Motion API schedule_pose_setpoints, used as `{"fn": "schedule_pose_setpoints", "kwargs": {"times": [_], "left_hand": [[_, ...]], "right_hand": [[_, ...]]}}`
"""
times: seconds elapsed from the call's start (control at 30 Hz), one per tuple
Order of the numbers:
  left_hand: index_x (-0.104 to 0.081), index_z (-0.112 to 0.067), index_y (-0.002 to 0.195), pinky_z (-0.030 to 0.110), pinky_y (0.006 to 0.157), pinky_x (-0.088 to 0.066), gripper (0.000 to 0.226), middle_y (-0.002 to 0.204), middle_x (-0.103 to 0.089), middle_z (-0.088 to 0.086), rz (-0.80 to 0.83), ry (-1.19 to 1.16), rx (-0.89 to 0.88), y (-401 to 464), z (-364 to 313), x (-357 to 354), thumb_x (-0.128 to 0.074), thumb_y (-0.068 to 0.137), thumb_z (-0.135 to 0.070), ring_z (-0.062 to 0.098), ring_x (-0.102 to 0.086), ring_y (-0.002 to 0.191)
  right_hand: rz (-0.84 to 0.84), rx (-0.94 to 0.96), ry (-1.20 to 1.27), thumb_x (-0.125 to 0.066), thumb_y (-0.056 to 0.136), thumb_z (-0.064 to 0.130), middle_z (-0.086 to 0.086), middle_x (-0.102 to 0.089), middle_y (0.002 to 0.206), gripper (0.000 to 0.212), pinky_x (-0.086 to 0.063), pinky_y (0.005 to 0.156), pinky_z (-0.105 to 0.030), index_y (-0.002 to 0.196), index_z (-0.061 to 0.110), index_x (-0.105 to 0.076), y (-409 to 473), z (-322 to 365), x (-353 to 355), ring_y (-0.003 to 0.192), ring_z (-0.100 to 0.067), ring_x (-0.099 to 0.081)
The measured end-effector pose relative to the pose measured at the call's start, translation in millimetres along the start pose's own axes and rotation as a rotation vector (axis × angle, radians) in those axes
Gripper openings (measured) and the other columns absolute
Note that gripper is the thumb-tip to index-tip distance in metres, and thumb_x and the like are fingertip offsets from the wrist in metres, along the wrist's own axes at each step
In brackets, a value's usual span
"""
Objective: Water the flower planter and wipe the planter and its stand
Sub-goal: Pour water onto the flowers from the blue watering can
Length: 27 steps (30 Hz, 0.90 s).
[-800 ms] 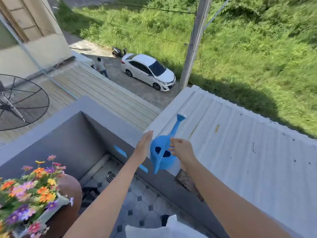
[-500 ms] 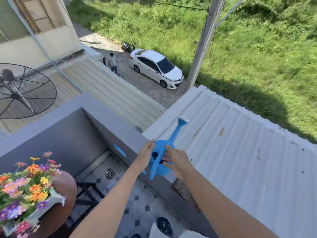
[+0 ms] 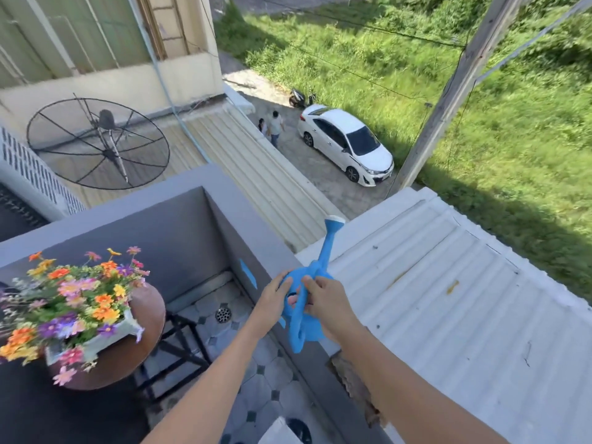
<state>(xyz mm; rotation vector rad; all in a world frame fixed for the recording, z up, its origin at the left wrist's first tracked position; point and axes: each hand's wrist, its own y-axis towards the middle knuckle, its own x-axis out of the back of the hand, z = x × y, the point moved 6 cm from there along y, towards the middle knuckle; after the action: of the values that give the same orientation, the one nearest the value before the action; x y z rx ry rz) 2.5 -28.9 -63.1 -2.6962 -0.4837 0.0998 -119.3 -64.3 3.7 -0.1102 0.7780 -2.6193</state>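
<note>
A blue watering can (image 3: 312,294) stands on the grey balcony wall (image 3: 323,366), its spout pointing up and away. My left hand (image 3: 275,299) grips its left side and my right hand (image 3: 326,302) grips its right side and handle. At the left, a white planter (image 3: 96,342) full of orange, pink, purple and yellow flowers (image 3: 70,302) rests on a round brown stand top (image 3: 141,350) with black metal legs (image 3: 179,350). Both hands are well to the right of the planter.
The tiled balcony floor (image 3: 250,379) has a drain (image 3: 223,314) in the corner. A white cloth-like item (image 3: 278,432) shows at the bottom edge. Beyond the wall lies a white corrugated roof (image 3: 464,315). A black dish antenna (image 3: 97,144) and a white car (image 3: 347,145) are far off.
Both hands have closed onto the watering can, which they only approached before. The view has shifted right and up, so the planter and stand show more fully.
</note>
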Motion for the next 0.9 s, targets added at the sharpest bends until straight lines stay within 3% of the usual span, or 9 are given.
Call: {"fn": "schedule_pose_setpoints", "kwargs": {"times": [0.07,0.17,0.23,0.3,0.53,0.67,0.73,0.8,0.9], "left_hand": [[-0.062,-0.035,0.111,0.030,0.090,-0.049,0.020,0.106,-0.069,-0.004,-0.087,-0.044,-0.035,-15.4,-3.7,13.9,-0.045,0.102,-0.033,0.016,-0.063,0.101],[-0.061,-0.032,0.122,0.040,0.099,-0.048,0.036,0.112,-0.068,-0.003,-0.193,-0.083,-0.081,-39.2,-4.6,41.5,-0.051,0.092,-0.050,0.025,-0.061,0.110],[-0.057,-0.034,0.128,0.033,0.099,-0.046,0.037,0.119,-0.067,-0.009,-0.246,-0.086,-0.109,-58.5,-7.8,63.1,-0.051,0.094,-0.048,0.013,-0.060,0.114],[-0.052,-0.037,0.133,0.034,0.105,-0.044,0.046,0.126,-0.064,-0.012,-0.307,-0.082,-0.134,-80.6,-11.8,86.5,-0.052,0.090,-0.055,0.008,-0.057,0.121],[-0.045,-0.033,0.138,0.039,0.103,-0.049,0.052,0.132,-0.060,-0.010,-0.451,-0.095,-0.231,-171.8,-14.9,159.9,-0.053,0.091,-0.055,0.006,-0.058,0.120],[-0.044,-0.044,0.126,0.027,0.095,-0.051,0.029,0.127,-0.059,-0.011,-0.496,-0.111,-0.247,-221.8,-4.9,189.9,-0.051,0.098,-0.039,0.006,-0.059,0.116],[-0.045,-0.048,0.128,0.036,0.100,-0.050,0.036,0.130,-0.059,-0.009,-0.514,-0.116,-0.248,-239.9,3.7,197.8,-0.054,0.093,-0.052,0.011,-0.058,0.120],[-0.043,-0.040,0.137,0.045,0.104,-0.047,0.052,0.134,-0.058,-0.007,-0.536,-0.139,-0.230,-261.2,17.1,210.4,-0.055,0.090,-0.057,0.012,-0.057,0.123],[-0.044,-0.043,0.132,0.041,0.103,-0.048,0.038,0.132,-0.059,-0.008,-0.554,-0.181,-0.220,-285.9,29.0,225.0,-0.053,0.095,-0.045,0.009,-0.058,0.122]], "right_hand": [[0.064,0.037,-0.070,-0.051,0.104,0.020,-0.015,-0.073,0.070,0.028,-0.061,0.083,-0.050,0.086,0.000,-0.059,-8.6,10.3,-15.1,0.069,-0.025,-0.072],[0.138,0.076,-0.122,-0.050,0.103,0.021,-0.015,-0.067,0.062,0.026,-0.060,0.063,-0.036,0.085,0.003,-0.056,-28.7,23.5,-42.8,0.054,-0.024,-0.066],[0.165,0.116,-0.194,-0.047,0.103,0.021,-0.017,-0.062,0.063,0.025,-0.054,0.052,-0.028,0.085,0.005,-0.053,-43.7,30.7,-63.4,0.046,-0.022,-0.061],[0.212,0.175,-0.269,-0.046,0.104,0.025,-0.017,-0.057,0.066,0.026,-0.050,0.046,-0.026,0.084,0.008,-0.050,-57.5,34.9,-86.4,0.041,-0.019,-0.055],[0.336,0.332,-0.480,-0.053,0.102,0.031,0.006,-0.036,0.046,0.040,-0.035,0.041,-0.027,0.071,0.015,-0.033,-104.7,28.6,-171.1,0.042,-0.017,-0.035],[0.385,0.401,-0.583,-0.053,0.099,0.034,-0.008,-0.039,0.058,0.036,-0.035,0.044,-0.029,0.074,0.013,-0.039,-134.7,15.2,-211.7,0.050,-0.021,-0.035],[0.391,0.426,-0.628,-0.053,0.098,0.036,-0.011,-0.036,0.063,0.037,-0.034,0.048,-0.033,0.073,0.012,-0.039,-145.2,8.8,-225.1,0.054,-0.021,-0.034],[0.412,0.439,-0.673,-0.054,0.097,0.035,-0.010,-0.034,0.063,0.038,-0.032,0.050,-0.034,0.072,0.012,-0.038,-159.9,0.3,-245.1,0.055,-0.022,-0.032],[0.451,0.466,-0.777,-0.052,0.099,0.032,-0.010,-0.035,0.061,0.037,-0.032,0.048,-0.032,0.071,0.012,-0.039,-177.8,-5.6,-271.1,0.052,-0.023,-0.032]]}}
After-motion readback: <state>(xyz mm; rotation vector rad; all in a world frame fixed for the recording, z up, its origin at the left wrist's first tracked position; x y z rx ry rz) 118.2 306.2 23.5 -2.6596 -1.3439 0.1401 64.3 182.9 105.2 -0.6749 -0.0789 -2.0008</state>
